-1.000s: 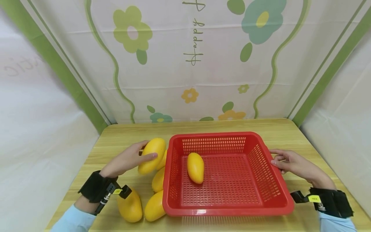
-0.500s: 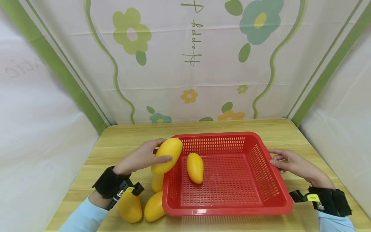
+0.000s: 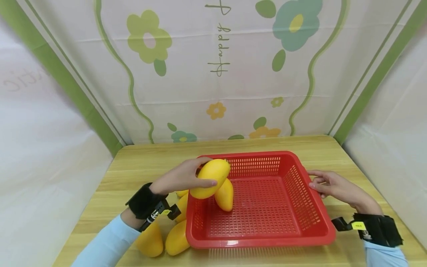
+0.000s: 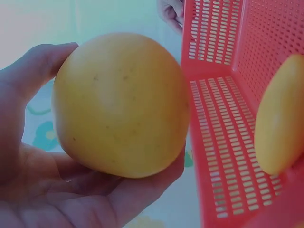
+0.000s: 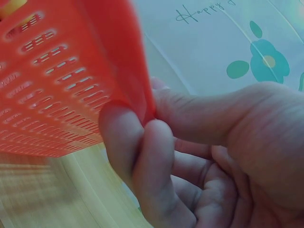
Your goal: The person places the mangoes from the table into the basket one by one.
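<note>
Yellow mangoes (image 3: 178,238) lie nearest, on the wooden table (image 3: 160,152), beside a red basket (image 3: 260,243). From my remote station I note the right hand (image 3: 337,187) pinching its right rim; the left hand (image 3: 181,176), fingers curved wide, grips a raised mango (image 3: 213,172) at the left rim. Another mango (image 3: 225,196) rests inside. Beyond: flowered cloth (image 3: 186,81).

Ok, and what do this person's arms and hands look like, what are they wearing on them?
The left hand and right hand are ungloved. Both arms have light blue sleeves. Each wrist wears a wide black band with a small black module and a yellow label, its print unreadable.
</note>
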{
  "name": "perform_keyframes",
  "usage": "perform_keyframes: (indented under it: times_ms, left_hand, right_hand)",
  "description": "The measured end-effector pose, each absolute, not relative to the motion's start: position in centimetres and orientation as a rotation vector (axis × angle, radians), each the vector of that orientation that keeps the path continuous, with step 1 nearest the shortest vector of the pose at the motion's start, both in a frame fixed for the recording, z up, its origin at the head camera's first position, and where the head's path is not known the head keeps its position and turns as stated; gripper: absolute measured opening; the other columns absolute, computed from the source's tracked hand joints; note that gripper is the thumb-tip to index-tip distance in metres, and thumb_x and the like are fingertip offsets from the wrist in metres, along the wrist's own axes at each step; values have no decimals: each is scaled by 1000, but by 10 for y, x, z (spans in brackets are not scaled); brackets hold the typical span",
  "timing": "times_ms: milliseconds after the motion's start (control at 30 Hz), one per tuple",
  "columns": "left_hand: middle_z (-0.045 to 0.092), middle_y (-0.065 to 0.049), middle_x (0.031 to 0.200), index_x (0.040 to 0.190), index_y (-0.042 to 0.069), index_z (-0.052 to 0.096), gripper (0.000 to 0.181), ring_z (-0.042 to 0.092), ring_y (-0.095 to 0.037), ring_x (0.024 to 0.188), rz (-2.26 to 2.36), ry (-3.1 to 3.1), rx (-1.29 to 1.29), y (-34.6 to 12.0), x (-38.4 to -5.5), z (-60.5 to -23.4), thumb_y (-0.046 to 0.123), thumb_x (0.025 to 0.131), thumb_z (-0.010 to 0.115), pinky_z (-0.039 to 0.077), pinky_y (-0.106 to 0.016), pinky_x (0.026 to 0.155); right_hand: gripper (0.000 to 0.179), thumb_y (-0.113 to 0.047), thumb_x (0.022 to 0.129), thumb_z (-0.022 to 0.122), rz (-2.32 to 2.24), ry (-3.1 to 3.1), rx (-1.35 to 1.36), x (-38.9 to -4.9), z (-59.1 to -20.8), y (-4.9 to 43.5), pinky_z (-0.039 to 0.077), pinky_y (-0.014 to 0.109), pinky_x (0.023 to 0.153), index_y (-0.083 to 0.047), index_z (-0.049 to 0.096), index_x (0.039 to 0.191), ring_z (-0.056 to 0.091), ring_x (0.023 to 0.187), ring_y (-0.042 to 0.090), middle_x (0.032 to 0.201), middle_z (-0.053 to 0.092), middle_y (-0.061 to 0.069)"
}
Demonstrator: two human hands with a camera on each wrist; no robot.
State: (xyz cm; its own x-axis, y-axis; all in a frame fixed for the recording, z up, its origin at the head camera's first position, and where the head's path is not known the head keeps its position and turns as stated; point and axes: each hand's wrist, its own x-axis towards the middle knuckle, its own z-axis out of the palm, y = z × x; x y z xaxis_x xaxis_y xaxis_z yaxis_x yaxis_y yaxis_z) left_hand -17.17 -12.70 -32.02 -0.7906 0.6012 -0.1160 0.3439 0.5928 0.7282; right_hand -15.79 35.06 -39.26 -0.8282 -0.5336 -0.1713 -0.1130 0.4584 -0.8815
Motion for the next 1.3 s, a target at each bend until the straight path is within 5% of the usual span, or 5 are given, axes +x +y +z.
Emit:
perform_keyframes:
  times_ms: [933, 1167, 1300]
  left_hand:
    - [61, -4, 109, 131, 10, 51, 58, 59, -17, 90, 821, 2405, 903, -48, -208, -338, 39, 88, 75, 51, -27, 76]
    - [61, -6, 102, 148, 24, 32, 70, 60, -16, 81, 730, 2374, 963, -33, -213, -351, 36, 91, 71, 48, -25, 69]
    - [59, -5, 98, 146, 26, 35, 63, 58, -16, 77, 710, 2347, 987, -28, -217, -356, 35, 93, 68, 46, -25, 67]
  right_hand:
    - [56, -7, 105, 47, -1365, 2269, -629, -159, -396, 350, 60, 37, 68, 23, 21, 145, 72, 78, 19, 101, 72, 10]
    - [59, -9, 104, 49, -1357, 2283, -582, -157, -395, 350, 60, 37, 69, 22, 21, 146, 72, 80, 18, 102, 72, 7]
    - [58, -9, 105, 48, -1357, 2281, -592, -157, -396, 349, 60, 37, 68, 22, 21, 146, 72, 79, 19, 101, 72, 8]
